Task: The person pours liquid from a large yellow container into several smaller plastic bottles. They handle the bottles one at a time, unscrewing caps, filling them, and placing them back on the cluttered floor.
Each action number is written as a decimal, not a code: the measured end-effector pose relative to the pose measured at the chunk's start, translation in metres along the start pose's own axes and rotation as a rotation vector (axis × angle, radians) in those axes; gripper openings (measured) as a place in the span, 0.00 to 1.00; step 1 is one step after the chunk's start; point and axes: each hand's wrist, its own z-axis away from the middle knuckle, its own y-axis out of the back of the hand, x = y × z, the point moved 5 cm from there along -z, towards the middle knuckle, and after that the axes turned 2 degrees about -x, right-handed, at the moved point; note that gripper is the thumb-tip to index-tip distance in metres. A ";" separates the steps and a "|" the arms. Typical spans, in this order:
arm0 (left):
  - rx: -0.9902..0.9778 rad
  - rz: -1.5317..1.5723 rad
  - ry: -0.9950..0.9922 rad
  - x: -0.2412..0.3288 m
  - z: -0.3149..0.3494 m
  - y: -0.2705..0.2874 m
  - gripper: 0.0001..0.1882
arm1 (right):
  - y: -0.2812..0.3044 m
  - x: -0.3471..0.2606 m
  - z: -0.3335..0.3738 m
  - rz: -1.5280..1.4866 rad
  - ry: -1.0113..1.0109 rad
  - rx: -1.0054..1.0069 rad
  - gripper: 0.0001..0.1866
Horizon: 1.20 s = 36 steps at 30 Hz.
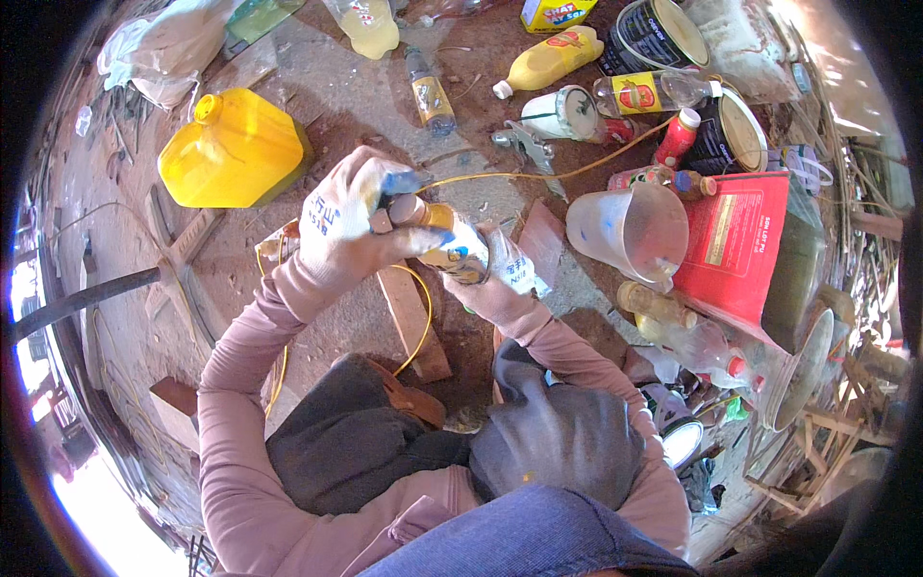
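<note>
Dirt ground holds an empty plastic jug (pixel 630 231); left hand (pixel 348 216) and right hand (pixel 508 272) grip a small bottle (pixel 444 236).

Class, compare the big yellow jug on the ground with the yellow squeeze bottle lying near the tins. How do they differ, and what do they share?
The yellow jug is broad and boxy; the squeeze bottle is slim and tapers to its neck. The jug is far larger than the bottle. The jug has a yellow cap; the bottle's cap is white. The jug lies apart on bare ground at the left, while the bottle lies among tins and other bottles. Both are yellow plastic, capped, and untouched by either hand.
</note>
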 end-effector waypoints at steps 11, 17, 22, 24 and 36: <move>-0.393 0.006 -0.162 0.002 0.021 0.006 0.26 | -0.030 0.018 0.032 -0.315 -0.068 -0.241 0.36; -0.394 -0.059 -0.114 0.008 0.019 0.004 0.28 | -0.024 0.020 0.034 -0.180 0.000 -0.257 0.41; -0.389 0.066 -0.146 0.002 0.024 0.013 0.24 | -0.006 -0.004 0.023 -0.100 0.036 -0.267 0.41; -0.398 0.118 -0.147 -0.002 0.023 0.007 0.20 | -0.031 0.044 0.039 -0.282 -0.102 -0.222 0.38; -0.669 -0.257 0.099 0.008 0.029 -0.008 0.19 | -0.007 0.026 0.017 -0.046 0.109 -0.115 0.39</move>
